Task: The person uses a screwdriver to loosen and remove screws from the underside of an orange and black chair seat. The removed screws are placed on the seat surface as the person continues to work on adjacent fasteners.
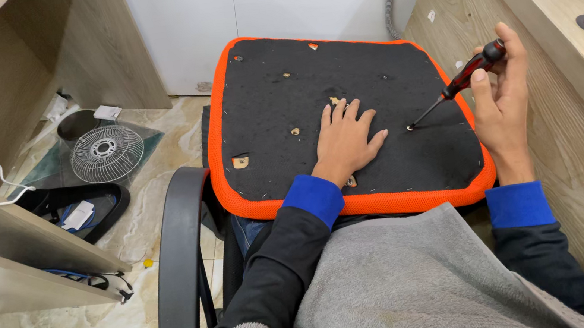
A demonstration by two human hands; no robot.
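Lap: our seat pad (277,106), underside up, resting for reach. Left hand (346,142), centre, open and flat, empty, pinning it. Right hand (501,95), three o'clock, wrapped round screwdriver (456,86); tip angled into a screw hole.

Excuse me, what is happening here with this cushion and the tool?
A person sits with a black seat panel with an orange mesh rim lying upside down across the lap. The left hand presses flat on its black fabric underside. The right hand holds a screwdriver with a red and black handle, its tip set at a small hole in the panel. Several other holes show pale wood. A black chair armrest is at the left, and a round wire fan grille lies on the marble floor.
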